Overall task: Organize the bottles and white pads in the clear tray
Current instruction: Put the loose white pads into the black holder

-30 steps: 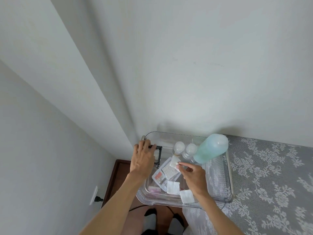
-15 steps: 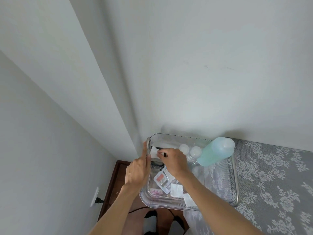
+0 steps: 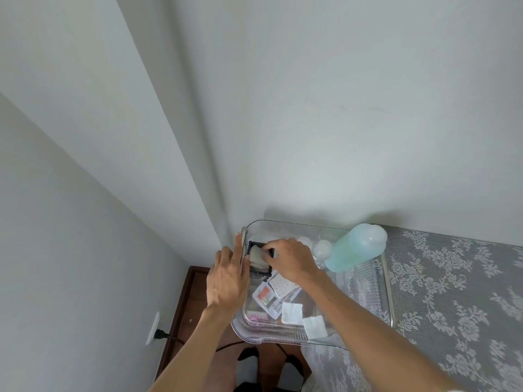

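Counting 3 bottles [image 3: 355,251], 2 loose white pads [image 3: 292,313].

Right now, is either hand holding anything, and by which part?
The right hand pinches a white pad by its right edge, over the small black holder in the tray. The left hand holds nothing; it rests against the tray's left wall.

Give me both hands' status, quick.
Left hand: open, fingers flat against the clear tray wall, holding nothing.
Right hand: closed, pinching a white pad into the black holder.
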